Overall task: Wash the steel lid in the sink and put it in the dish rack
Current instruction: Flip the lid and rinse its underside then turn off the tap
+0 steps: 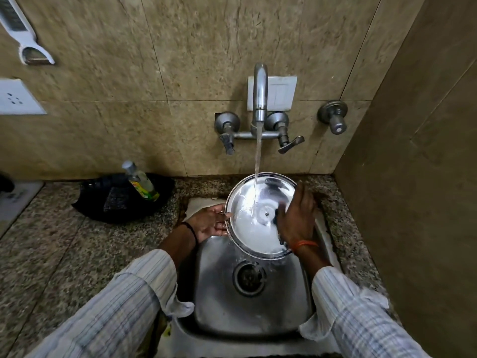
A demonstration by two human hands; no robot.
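Observation:
A round steel lid is held tilted over the steel sink, its inner side facing me, under the running stream from the tap. My left hand grips the lid's left rim from underneath. My right hand lies flat against the lid's right side, fingers spread over its surface and rim; its fingertips look blurred. Water splashes across the middle of the lid. No dish rack is in view.
A green soap bottle leans in a black tub on the speckled counter left of the sink. Tap handles and a separate valve stick out from the tiled wall. A side wall stands close on the right.

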